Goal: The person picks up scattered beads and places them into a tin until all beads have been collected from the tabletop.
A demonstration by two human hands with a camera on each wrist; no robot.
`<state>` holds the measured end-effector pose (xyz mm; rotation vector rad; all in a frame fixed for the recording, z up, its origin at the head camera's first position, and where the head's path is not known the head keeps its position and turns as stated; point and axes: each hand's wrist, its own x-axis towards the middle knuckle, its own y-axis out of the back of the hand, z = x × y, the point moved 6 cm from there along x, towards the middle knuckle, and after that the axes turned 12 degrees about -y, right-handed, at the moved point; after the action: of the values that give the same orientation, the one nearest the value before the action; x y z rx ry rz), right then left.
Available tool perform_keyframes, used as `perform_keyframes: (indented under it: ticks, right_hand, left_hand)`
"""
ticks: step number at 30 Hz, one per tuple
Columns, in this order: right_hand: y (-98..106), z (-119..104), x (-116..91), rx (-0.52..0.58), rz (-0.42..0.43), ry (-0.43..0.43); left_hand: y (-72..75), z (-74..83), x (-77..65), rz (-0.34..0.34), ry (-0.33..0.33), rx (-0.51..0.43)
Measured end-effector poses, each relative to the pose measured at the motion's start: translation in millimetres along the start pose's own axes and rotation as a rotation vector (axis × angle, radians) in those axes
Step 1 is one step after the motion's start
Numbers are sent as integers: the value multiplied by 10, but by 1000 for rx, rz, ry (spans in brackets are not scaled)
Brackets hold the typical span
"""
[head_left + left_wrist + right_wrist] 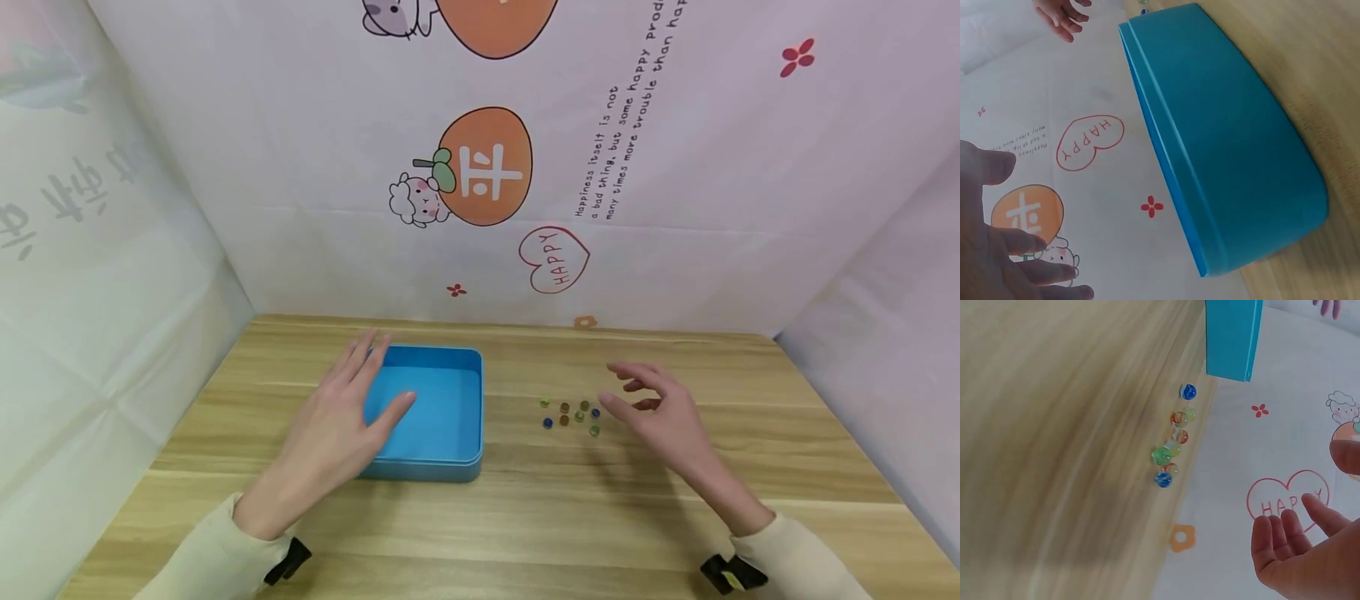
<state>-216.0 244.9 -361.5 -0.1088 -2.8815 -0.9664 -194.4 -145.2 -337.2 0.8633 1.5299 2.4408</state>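
A blue rectangular box (423, 471) with an open top stands on the wooden table, left of centre; inside, only its plain blue floor shows. My left hand (337, 412) hovers over the box's left side, fingers spread, and hides part of that rim. To the right of the box lie several glass marbles (564, 420), loosely grouped, in blue, green, yellow and amber swirls. Just right of them my right hand (660, 412) is held above the table, fingers loosely bent, nothing between thumb and fingertips. In the right wrist view the blue marble (1189, 392) sits nearest the box.
A white printed cloth (337, 250) hangs behind the table, with more white cloth at both sides (112, 333). The wooden tabletop (480, 542) runs up to it. Dark straps sit at both cream sleeves (217, 554).
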Motion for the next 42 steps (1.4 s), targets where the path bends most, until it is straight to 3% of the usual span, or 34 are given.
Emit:
perform_keyframes:
  ticks: [7,16,22,30,42]
  right_hand:
    - [18,150,-30,115,-53,-114]
    - [-18,307,-40,144,-131,-222]
    - [-37,383,-46,161,-158,-314]
    - [-68,462,-1,208,-203,-354]
    - [-108,572,39,305,-288,-369]
  left_hand:
    - [-11,-60,-131,-16,41,-5]
    - [-71,-295,-369,-36,114,-37]
    - [-131,-435,-539,-34,171,-110]
    - [-203,-515,-661,-63,199,-182]
    - [-330,-535,-677,-75,241,-305]
